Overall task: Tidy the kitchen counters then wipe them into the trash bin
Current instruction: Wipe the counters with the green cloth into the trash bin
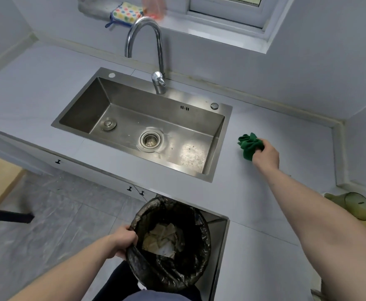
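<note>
1. The green cloth lay bunched on the grey bench, just to the right of the sink and well back from the bench's front edge.
2. The right hand gripped the cloth from its near side, fingers curled into the fabric, the arm stretched out across the bench.
3. The trash bin, lined with a black bag, was held against the front edge of the bench, below the sink's right end; crumpled paper (pale, brownish) lay inside it.
4. The left hand gripped the bin's left rim, fingers curled over the edge of the bag.
5. The steel sink was sunk into the bench, its drain near the middle of the basin and a curved tap rising from its back rim.
6. A green tinted cup lay tipped on its side at the bench's far right edge.
7. On the sill behind the tap sat a spotted sponge cloth.
</note>
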Motion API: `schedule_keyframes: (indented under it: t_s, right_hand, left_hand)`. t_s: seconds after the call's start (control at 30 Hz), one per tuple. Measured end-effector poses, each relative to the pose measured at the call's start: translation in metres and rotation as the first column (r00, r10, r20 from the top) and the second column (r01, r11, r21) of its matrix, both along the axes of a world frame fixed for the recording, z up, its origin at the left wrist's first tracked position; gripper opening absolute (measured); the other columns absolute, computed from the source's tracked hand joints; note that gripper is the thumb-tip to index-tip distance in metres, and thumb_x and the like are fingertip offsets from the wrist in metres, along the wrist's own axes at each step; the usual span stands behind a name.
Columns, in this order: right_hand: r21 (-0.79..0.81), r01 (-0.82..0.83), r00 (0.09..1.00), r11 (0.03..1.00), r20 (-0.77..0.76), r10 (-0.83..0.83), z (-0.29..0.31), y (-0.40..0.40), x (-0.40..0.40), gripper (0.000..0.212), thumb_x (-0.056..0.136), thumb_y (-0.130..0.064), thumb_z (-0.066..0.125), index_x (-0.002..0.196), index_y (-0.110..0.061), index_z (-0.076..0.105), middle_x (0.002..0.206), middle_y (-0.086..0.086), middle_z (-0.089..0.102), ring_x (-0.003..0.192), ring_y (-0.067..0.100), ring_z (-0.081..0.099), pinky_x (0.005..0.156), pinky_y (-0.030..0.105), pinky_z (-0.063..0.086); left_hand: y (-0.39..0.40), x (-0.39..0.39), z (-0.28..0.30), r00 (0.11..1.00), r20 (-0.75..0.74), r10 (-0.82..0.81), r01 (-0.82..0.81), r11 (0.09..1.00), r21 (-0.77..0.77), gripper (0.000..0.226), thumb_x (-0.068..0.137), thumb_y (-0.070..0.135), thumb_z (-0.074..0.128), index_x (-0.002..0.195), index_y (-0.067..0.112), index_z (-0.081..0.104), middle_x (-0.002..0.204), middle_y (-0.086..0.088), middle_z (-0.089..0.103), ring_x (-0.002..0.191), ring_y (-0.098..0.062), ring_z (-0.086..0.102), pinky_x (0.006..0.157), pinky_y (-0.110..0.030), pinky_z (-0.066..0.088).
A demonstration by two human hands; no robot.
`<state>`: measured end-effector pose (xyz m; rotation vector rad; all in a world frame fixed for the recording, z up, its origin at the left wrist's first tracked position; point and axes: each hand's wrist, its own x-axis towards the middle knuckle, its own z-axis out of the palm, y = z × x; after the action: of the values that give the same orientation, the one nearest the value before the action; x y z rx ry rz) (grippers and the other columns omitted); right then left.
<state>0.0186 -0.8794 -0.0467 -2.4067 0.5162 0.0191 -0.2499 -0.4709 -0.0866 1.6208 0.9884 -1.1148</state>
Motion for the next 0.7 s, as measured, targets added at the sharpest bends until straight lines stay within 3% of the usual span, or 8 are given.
schedule_keyframes:
  t_s: [0.17,0.37,0.6,0.7]
  right_hand:
    - [-0.031,-0.057,0.998,0.998,0.006,0.057,0.001,0.018,0.050,0.049,0.091,-0.002,0.046,0.133,-0.020,0.062,0.131,0.010,0.064,0.121,0.033,0.057,0.100,0.033,0.045]
    - [-0.042,-0.315,0.894,0.948,-0.348,0.282,-0.039,0.032,0.061,0.057,0.088,-0.002,0.054,0.144,-0.014,0.049,0.139,0.016,0.053,0.129,0.038,0.047,0.109,0.039,0.042]
    - [-0.135,-0.504,0.847,0.853,-0.270,0.458,-0.046,0.046,-0.002,0.050,0.081,0.000,0.052,0.129,-0.014,0.054,0.125,0.009,0.058,0.116,0.034,0.052,0.090,0.039,0.047]
    - [-0.154,-0.550,0.827,0.821,-0.234,0.511,-0.044,0.054,-0.048,0.048,0.082,0.003,0.053,0.128,-0.013,0.056,0.125,0.008,0.059,0.113,0.030,0.052,0.089,0.036,0.045]
  left_hand:
    - [0.000,-0.001,-0.009,1.000,-0.007,0.009,-0.009,0.999,0.034,0.045,0.073,-0.005,0.052,0.116,0.002,0.059,0.121,-0.033,0.061,0.100,-0.049,0.069,0.073,-0.064,0.059]
    - [-0.004,-0.004,-0.014,0.999,0.005,0.041,-0.042,0.998,0.047,0.046,0.063,0.001,0.057,0.107,0.008,0.065,0.110,-0.025,0.068,0.093,-0.042,0.071,0.068,-0.058,0.062]
    - [-0.011,-0.006,-0.007,0.997,-0.010,0.070,-0.070,0.997,0.011,0.051,0.065,0.000,0.052,0.113,0.014,0.062,0.116,-0.028,0.066,0.099,-0.043,0.071,0.073,-0.057,0.062]
    - [-0.013,-0.006,0.002,0.998,0.001,0.066,-0.066,0.998,0.009,0.046,0.077,-0.006,0.050,0.118,0.011,0.060,0.119,-0.029,0.064,0.099,-0.044,0.070,0.075,-0.057,0.061]
